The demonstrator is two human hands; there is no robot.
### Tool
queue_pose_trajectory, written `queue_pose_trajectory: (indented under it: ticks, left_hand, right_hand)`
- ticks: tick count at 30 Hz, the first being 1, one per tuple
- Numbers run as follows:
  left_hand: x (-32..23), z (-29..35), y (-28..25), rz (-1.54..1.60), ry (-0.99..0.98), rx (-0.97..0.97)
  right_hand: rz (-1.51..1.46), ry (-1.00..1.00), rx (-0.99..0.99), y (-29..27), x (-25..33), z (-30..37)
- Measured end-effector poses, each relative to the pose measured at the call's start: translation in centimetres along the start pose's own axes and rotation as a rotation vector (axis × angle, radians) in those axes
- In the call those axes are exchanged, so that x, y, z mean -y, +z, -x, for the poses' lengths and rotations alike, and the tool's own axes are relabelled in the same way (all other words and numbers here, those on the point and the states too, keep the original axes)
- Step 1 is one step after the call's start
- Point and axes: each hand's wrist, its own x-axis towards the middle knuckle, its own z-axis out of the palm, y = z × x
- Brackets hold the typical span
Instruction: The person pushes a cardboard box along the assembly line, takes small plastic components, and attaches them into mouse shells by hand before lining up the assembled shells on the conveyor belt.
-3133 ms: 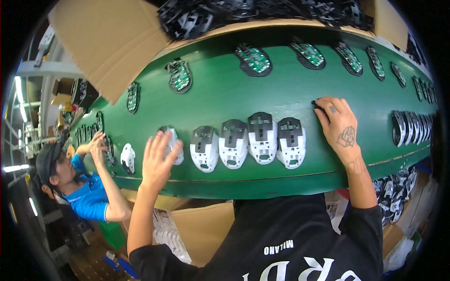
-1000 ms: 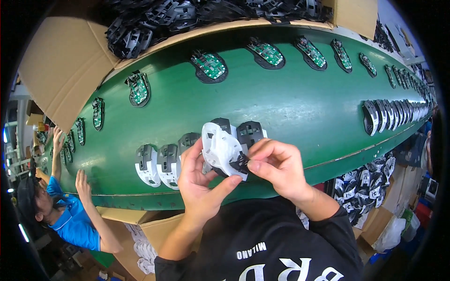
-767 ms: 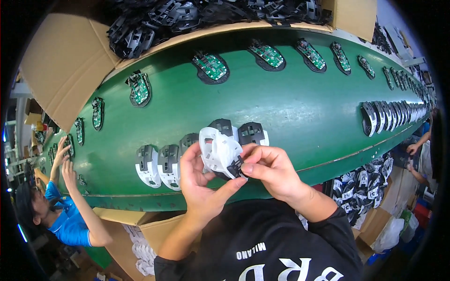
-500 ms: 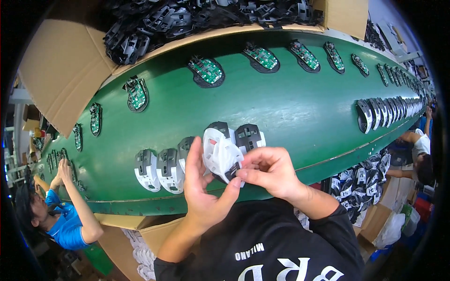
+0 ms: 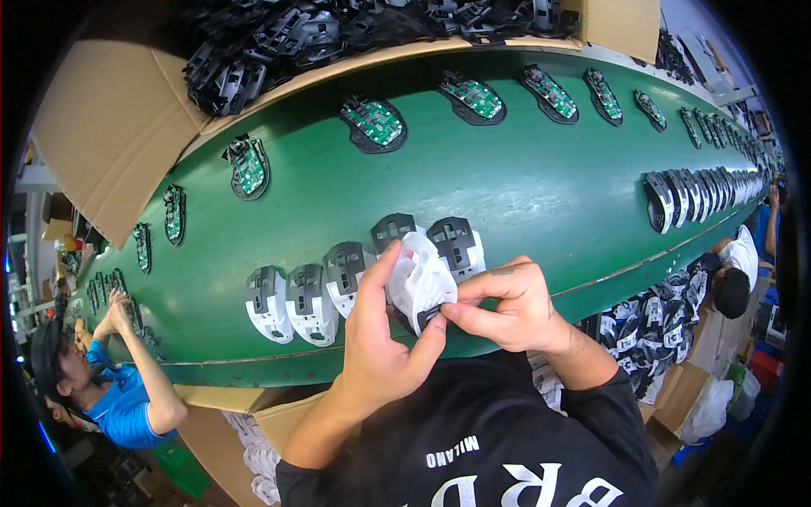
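A white plastic computer mouse shell (image 5: 420,272) with a black part at its near end is held just above the belt's near edge. Around its left side and underneath curls my left hand (image 5: 378,351), thumb against the near end. The fingertips of my right hand (image 5: 514,311) pinch the black part at the shell's lower right; what they grip there is mostly hidden. Behind and left of my hands stand several black-and-white mouse shells, among them one at the left end (image 5: 269,306) and one just beyond the held shell (image 5: 456,247).
On the green belt (image 5: 541,182) lies a row of mouse bases with green circuit boards (image 5: 376,123). More shells (image 5: 661,203) line up at right. Beyond the belt stands a cardboard box of black parts (image 5: 118,127). A co-worker in blue (image 5: 127,410) sits at left.
Both hands and the held mouse shell have shifted slightly right in view, and the shell has tilted a little. My right fingers are closer together. At right, a person's head has moved.
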Motion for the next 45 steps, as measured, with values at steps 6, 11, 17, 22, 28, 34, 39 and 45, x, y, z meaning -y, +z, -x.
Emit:
queue_pose_trajectory:
  ticks: [6,11,17,22,28,34,39,45]
  left_hand:
    - [-0.3,0.5,-0.3,0.192,-0.044,-0.059]
    - [-0.4,0.6,-1.1,0.054,-0.022,-0.037]
    - [-0.9,1.6,-3.2,0.242,-0.167,-0.022]
    - [-0.9,3.3,-7.5,-0.22,-0.151,-0.123]
    - [1.4,6.7,-19.0,-1.266,-0.005,-0.216]
    - [6.5,7.4,-21.0,-1.373,0.459,0.165]
    - [8.8,6.8,-18.9,-1.192,0.139,-0.43]
    - [7.9,7.2,-16.9,-0.467,-0.211,-0.385]
  right_hand:
    - [-0.253,0.086,-0.021,1.5,0.2,-0.2]
    - [-0.34,0.198,-0.045,2.0,-0.3,0.3]
    - [-0.322,0.165,0.12,3.4,-0.2,-0.7]
    - [0.206,-0.027,0.586,2.2,0.8,-6.2]
    - [0.684,-0.35,-0.145,-6.2,2.0,-13.1]
    - [1.135,-0.663,-0.331,-6.5,0.8,-20.3]
    - [1.361,-0.697,-0.131,-7.6,-0.3,-21.6]
    - [1.216,-0.69,-0.19,-6.9,0.0,-22.0]
